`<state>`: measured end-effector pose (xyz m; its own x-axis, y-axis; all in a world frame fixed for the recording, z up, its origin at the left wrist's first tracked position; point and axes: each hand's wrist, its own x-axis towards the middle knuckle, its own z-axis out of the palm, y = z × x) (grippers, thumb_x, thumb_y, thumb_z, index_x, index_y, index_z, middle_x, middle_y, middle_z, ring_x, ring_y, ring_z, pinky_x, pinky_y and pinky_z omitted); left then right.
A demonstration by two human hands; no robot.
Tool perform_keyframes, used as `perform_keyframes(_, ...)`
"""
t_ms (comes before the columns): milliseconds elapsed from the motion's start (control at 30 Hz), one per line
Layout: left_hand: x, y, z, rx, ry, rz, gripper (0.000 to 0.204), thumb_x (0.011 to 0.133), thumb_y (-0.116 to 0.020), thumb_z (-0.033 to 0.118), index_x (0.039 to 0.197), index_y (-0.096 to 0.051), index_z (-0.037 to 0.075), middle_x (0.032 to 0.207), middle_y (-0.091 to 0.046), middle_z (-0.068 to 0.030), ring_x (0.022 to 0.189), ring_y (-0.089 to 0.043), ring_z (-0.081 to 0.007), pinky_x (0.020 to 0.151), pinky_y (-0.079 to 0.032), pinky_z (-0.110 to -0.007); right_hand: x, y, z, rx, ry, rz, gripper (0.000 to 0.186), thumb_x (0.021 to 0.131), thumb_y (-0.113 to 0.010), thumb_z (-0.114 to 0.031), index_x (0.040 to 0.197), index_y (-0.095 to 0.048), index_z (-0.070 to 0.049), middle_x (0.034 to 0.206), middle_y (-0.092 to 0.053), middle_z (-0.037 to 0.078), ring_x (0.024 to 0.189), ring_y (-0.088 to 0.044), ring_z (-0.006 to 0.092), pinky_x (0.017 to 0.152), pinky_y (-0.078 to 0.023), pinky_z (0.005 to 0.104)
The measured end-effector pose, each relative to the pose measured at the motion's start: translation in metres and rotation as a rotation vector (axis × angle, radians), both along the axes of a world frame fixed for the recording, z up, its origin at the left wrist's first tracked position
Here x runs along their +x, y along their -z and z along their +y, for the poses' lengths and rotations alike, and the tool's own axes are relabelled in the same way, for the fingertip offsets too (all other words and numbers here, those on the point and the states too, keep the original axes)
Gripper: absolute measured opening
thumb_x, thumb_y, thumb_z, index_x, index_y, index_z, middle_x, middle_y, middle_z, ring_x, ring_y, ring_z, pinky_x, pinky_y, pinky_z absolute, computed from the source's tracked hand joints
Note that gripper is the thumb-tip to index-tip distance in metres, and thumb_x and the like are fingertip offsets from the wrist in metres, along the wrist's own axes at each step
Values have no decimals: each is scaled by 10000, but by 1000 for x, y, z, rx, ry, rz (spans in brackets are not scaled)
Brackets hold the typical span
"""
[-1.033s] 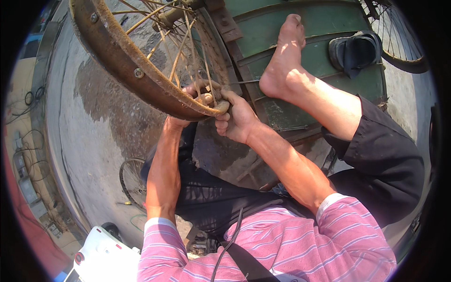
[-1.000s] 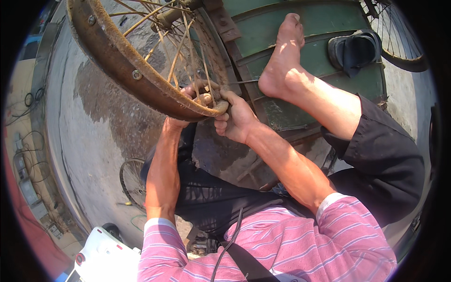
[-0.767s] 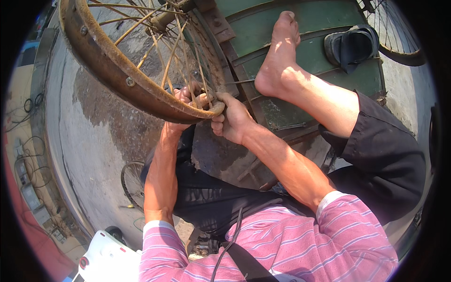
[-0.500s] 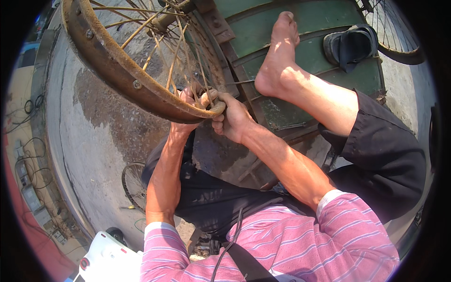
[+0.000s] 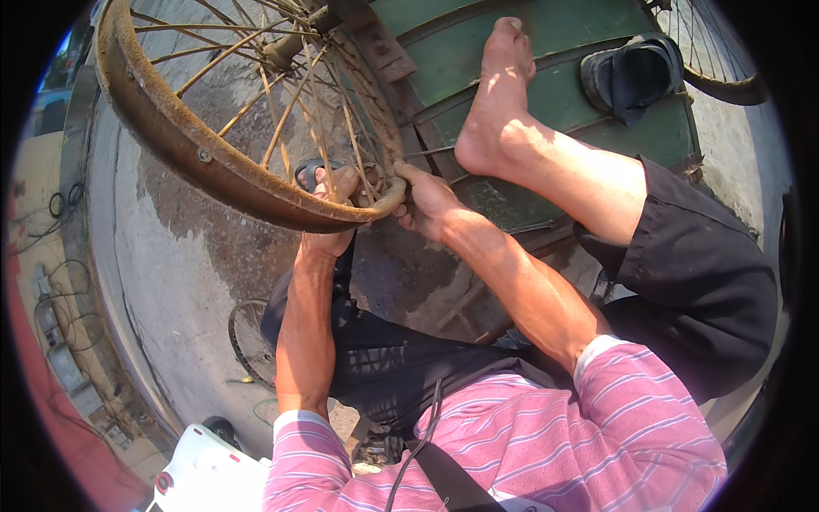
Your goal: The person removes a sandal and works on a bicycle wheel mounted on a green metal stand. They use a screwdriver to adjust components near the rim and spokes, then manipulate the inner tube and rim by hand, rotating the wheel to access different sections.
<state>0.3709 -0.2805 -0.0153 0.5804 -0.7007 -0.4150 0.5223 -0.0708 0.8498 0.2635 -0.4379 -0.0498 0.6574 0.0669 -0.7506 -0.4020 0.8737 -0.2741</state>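
A large rusty spoked wheel (image 5: 192,141) with a brown rim and hub fills the upper left. My left hand (image 5: 335,196) grips the lower rim from beneath, its thumb and fingers up among the spokes. Just behind them is a dark object (image 5: 307,176) that I cannot make out. My right hand (image 5: 420,200) is closed at the rim's lower right end, fingers partly hidden. My bare right foot (image 5: 495,111) rests on a green ribbed metal panel (image 5: 546,34), left of a black sandal (image 5: 631,75).
Another wheel (image 5: 717,81) stands at the top right, and a thin wheel (image 5: 249,341) lies lower left on concrete (image 5: 145,273). Cables and power boxes (image 5: 72,375) run along the left edge. A white molded object (image 5: 205,474) sits at the lower left.
The wheel appears shifted slightly left in the view. My left hand's fingers have moved a little left among the spokes, and more of the dark object behind them shows.
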Motion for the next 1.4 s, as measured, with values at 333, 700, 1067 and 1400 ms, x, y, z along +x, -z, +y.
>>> perform_keyframes(333, 5, -9, -4, 65, -257, -166, 189, 1016, -662, 221, 929, -638, 56, 798, -629, -4, 647, -593, -114, 539, -447, -240, 1, 0, 1, -18, 2, -22, 284, 1047, -561, -366, 924, -618, -117, 750, -591, 3, 596, -481, 115, 551, -362, 287)
perform_keyframes(700, -2, 20, -21, 276, -25, -360, 443, 1003, -646, 232, 1328, -612, -67, 983, -721, -82, 844, -679, -146, 732, -551, -285, -2, 4, 7, -26, 60, -36, 285, 1040, -569, -380, 922, -610, -124, 742, -587, 17, 581, -489, 135, 551, -362, 304)
perform_keyframes(1067, 7, 21, -14, 260, 33, -349, 440, 1015, -625, 223, 1340, -592, -72, 996, -722, -79, 845, -677, -136, 727, -543, -265, -2, 15, 10, -54, 50, -53, 363, 1013, -573, -449, 899, -640, -111, 750, -583, 25, 624, -535, 151, 562, -409, 325)
perform_keyframes(1400, 20, 20, -2, 159, 128, -191, 414, 994, -689, 202, 1349, -596, 10, 985, -685, -1, 773, -612, -60, 601, -470, -204, -2, 7, 13, -74, 32, -18, 366, 1011, -571, -457, 927, -641, -108, 779, -583, 26, 657, -546, 158, 591, -436, 342)
